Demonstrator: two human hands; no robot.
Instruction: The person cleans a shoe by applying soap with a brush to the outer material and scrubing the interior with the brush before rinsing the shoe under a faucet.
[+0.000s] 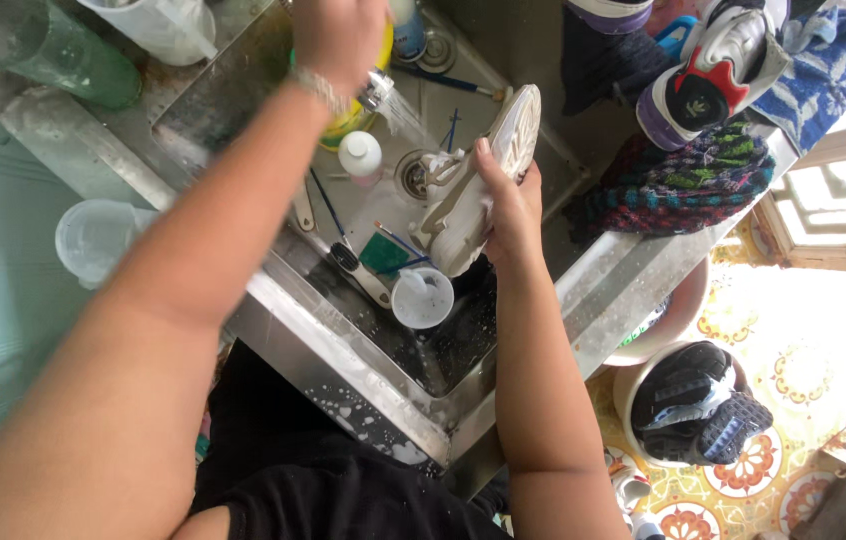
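Observation:
My right hand (509, 205) grips a white sneaker (478, 185) on its side over the steel sink (343, 360), its sole turned away from me. Water runs from the tap (379, 88) onto the shoe. My left hand (338, 40) reaches up to the tap at the back of the sink and rests on it, fingers closed around it. Below the shoe in the basin lie a green sponge (383, 253), a small white cup (422, 297) and thin blue brushes (328, 205).
A small white bottle (360, 155) stands in the basin by the drain. Clear plastic cups (93, 238) and a green glass (53, 50) sit left. A white, red and purple sneaker (713, 75) rests on patterned cloths (683, 185) right. A tub holding dark shoes (698, 405) stands on the tiled floor.

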